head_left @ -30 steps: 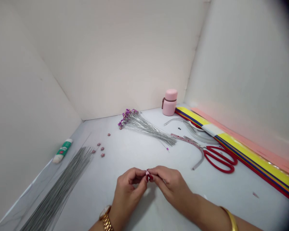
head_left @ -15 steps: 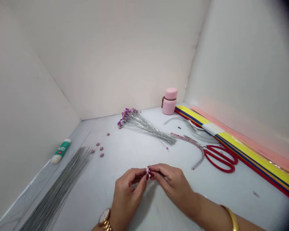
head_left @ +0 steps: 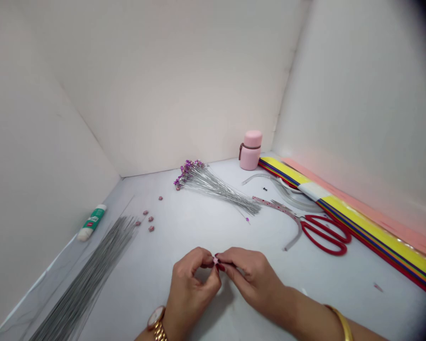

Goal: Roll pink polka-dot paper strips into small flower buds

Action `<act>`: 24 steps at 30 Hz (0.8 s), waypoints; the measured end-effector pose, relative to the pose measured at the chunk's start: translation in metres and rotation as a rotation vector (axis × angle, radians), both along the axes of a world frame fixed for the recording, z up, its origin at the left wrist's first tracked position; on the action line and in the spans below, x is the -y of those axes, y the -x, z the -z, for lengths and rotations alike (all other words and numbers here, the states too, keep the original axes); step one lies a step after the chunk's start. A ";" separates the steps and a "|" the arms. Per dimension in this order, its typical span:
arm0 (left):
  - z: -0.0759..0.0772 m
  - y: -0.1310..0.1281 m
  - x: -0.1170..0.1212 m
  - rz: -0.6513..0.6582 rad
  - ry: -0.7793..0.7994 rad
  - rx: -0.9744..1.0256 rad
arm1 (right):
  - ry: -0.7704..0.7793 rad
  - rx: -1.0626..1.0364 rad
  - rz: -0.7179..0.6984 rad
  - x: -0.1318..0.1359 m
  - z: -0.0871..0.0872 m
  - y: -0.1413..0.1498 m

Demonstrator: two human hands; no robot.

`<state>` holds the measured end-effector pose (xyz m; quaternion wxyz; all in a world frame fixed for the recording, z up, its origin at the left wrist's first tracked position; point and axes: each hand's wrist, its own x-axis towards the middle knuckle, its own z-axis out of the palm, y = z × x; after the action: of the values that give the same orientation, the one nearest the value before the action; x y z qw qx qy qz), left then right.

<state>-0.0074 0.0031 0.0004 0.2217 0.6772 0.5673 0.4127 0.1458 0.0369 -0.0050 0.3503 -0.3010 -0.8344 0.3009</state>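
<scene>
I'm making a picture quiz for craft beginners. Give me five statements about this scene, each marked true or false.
1. The left hand and the right hand meet at a small pink piece. True.
2. The scissors have green handles. False: their handles are red.
3. The pink bottle stands upright. True.
4. The green-and-white tube stands on its end. False: it lies on its side.
5. The bundle of grey wires lies to the left of both hands. True.

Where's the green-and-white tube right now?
In the head view, the green-and-white tube lies at the left, near the left wall; the grey wire bundle lies between it and the left hand.
</scene>
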 end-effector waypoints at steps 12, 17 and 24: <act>0.001 0.002 -0.006 0.128 0.342 0.480 | 0.545 -0.255 -0.014 -0.005 -0.008 0.006; 0.002 0.001 -0.004 0.158 0.344 0.430 | 0.854 -0.365 0.011 -0.008 0.002 0.009; 0.007 0.001 -0.008 0.147 0.309 0.413 | 0.867 -0.344 0.073 -0.012 0.007 0.011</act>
<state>-0.0083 0.0111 -0.0070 0.4630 0.5760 0.5156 0.4335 0.1344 0.0494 -0.0120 0.3358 -0.3945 -0.5502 0.6549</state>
